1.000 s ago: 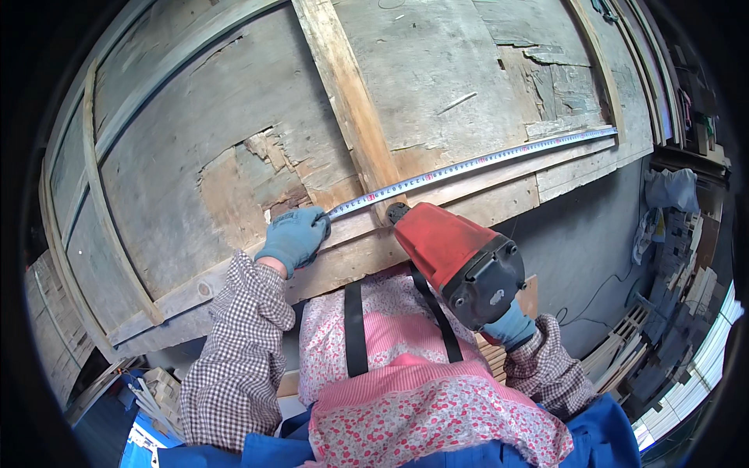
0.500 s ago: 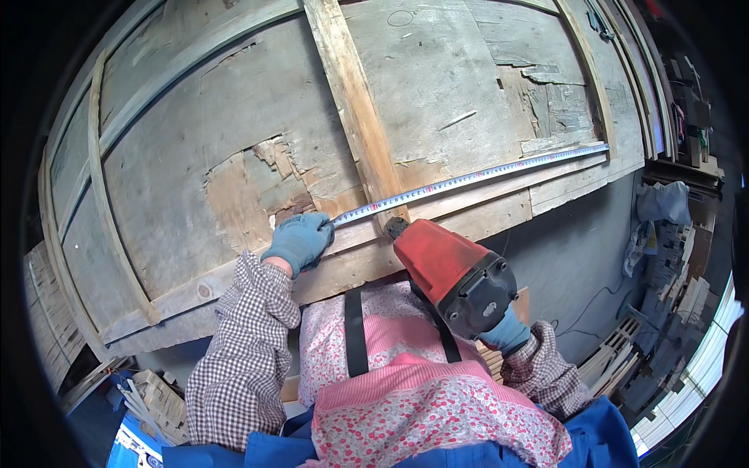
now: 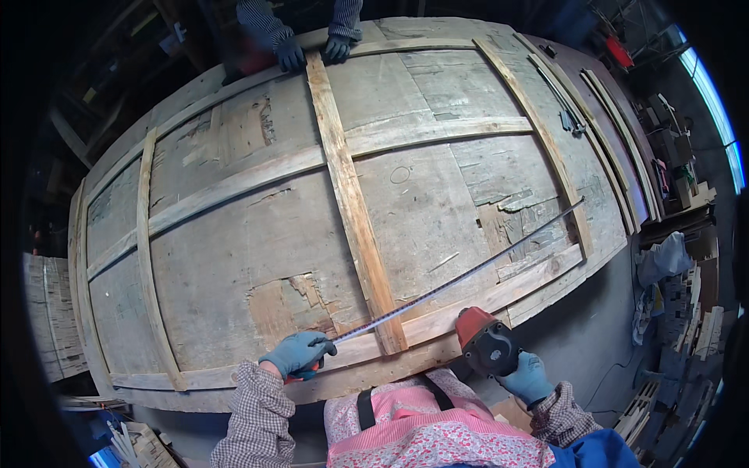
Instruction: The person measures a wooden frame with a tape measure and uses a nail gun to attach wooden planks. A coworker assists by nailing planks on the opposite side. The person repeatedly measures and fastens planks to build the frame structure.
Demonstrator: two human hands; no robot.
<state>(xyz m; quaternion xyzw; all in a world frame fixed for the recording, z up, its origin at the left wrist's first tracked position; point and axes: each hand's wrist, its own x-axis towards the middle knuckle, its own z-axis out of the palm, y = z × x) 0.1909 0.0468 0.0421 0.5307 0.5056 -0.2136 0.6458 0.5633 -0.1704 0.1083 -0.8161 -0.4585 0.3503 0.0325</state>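
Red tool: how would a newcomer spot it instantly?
Find the large wooden panel. By its near edge, right of centre, the right hand holds the tool. Its bulky red nose and black rear set it apart from the slim measuring tape.

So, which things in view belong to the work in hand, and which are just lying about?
In use:
tape measure, in the left hand
red-and-black power tool, in the right hand
battened wooden panel, under the tape
middle batten, another person's gloved hands at its far end

Apparently just lying about:
dark tool on the panel's right side
pale bag, far right
wood pieces near the bag
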